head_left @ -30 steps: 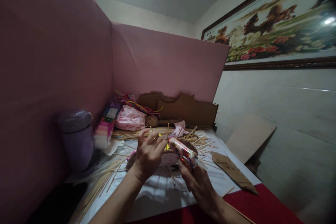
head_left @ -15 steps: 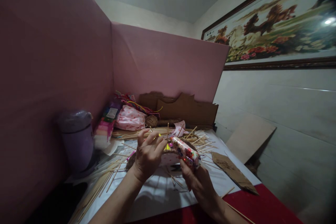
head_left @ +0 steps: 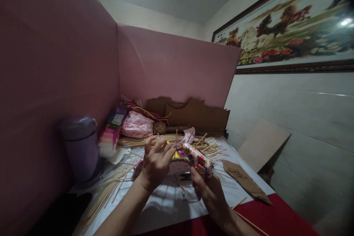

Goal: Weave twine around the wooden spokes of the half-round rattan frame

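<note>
A floral-patterned glue gun (head_left: pixel 197 156) with a small red light is gripped in my right hand (head_left: pixel 210 188), its nose pointing forward and left. My left hand (head_left: pixel 156 164) is curled at the brown rim of a round basket (head_left: pixel 179 167), whose side shows a pale dotted lining. Thin sticks (head_left: pixel 176 138) stand up from the rim near my left fingertips. Yellow and pink shiny bits show inside the basket. The left fingertips and the glue gun's nozzle are partly hidden, so I cannot tell whether the nozzle touches the rim.
Loose sticks (head_left: pixel 113 186) lie on the white table cover (head_left: pixel 166 210). Behind are a twine ball (head_left: pixel 159 128), a dotted pink cloth bundle (head_left: pixel 137 124) and torn cardboard (head_left: pixel 193 116). A lidded purple bin (head_left: pixel 81 151) stands left; a cardboard strip (head_left: pixel 246 180) lies right.
The glue gun has shifted slightly to the right, its nose drawing back from my left fingers. My left hand and the basket stay nearly still.
</note>
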Motion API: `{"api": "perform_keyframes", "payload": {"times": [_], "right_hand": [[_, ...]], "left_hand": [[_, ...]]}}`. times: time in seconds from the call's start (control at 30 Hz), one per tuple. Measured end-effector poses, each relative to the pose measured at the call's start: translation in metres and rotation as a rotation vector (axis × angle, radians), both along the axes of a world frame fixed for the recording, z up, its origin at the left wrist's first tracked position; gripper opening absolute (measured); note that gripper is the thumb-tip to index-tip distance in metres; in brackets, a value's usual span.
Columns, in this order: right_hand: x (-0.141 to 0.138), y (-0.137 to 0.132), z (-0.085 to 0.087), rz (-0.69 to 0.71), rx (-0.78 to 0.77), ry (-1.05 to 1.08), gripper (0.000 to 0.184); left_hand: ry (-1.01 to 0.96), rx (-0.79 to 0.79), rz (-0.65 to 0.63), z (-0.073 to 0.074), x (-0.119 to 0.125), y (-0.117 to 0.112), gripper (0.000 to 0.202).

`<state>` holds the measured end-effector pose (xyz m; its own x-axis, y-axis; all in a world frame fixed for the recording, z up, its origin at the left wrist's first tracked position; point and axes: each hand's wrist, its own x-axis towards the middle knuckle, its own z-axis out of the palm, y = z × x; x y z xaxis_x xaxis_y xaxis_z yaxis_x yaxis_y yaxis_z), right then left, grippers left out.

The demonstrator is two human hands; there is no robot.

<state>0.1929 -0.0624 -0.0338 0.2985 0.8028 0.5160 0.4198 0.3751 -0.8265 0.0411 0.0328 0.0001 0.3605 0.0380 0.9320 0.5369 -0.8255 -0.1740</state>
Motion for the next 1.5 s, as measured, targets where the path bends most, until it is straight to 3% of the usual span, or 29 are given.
{"api": "perform_keyframes", "payload": {"times": [0.13,0.27,0.37,0.43,0.53,0.63,0.8,1.07,1.2,1.3,1.5], "right_hand": [[0.009,-0.01,-0.004,-0.009,-0.076,0.082,0.041],[0.048,-0.025,-0.003,-0.223,-0.064,0.06,0.044],[0.091,-0.039,0.006,-0.454,-0.034,-0.127,0.04],[0.121,-0.049,0.009,-0.482,-0.05,-0.288,0.032],[0.156,-0.067,0.005,-0.479,-0.284,-0.554,0.033],[0.174,-0.083,-0.005,-0.478,-0.448,-0.757,0.036],[0.181,-0.092,-0.013,-0.413,-0.549,-0.947,0.038],[0.191,-0.063,-0.024,-0.506,-0.631,-0.961,0.04],[0.19,-0.057,-0.027,-0.531,-0.58,-0.954,0.042],[0.187,-0.054,-0.025,-0.562,-0.625,-0.937,0.043],[0.187,-0.054,-0.022,-0.486,-0.702,-0.958,0.046]], "left_hand": [[-0.006,0.007,0.012,0.002,0.001,0.0,0.019],[-0.014,0.029,0.01,0.004,0.001,0.001,0.019],[-0.008,0.05,0.017,0.003,0.0,0.005,0.018],[0.016,0.062,0.029,0.002,-0.001,0.008,0.018],[0.019,0.091,0.043,0.0,-0.001,0.014,0.019],[0.03,0.122,0.03,-0.001,-0.002,0.018,0.02],[0.028,0.117,0.037,-0.003,-0.003,0.019,0.021],[0.036,0.154,0.042,-0.001,-0.002,0.019,0.018],[0.029,0.142,0.036,-0.001,-0.002,0.017,0.021],[0.03,0.142,0.037,-0.001,-0.002,0.017,0.021],[0.038,0.135,0.039,-0.001,-0.003,0.015,0.02]]}}
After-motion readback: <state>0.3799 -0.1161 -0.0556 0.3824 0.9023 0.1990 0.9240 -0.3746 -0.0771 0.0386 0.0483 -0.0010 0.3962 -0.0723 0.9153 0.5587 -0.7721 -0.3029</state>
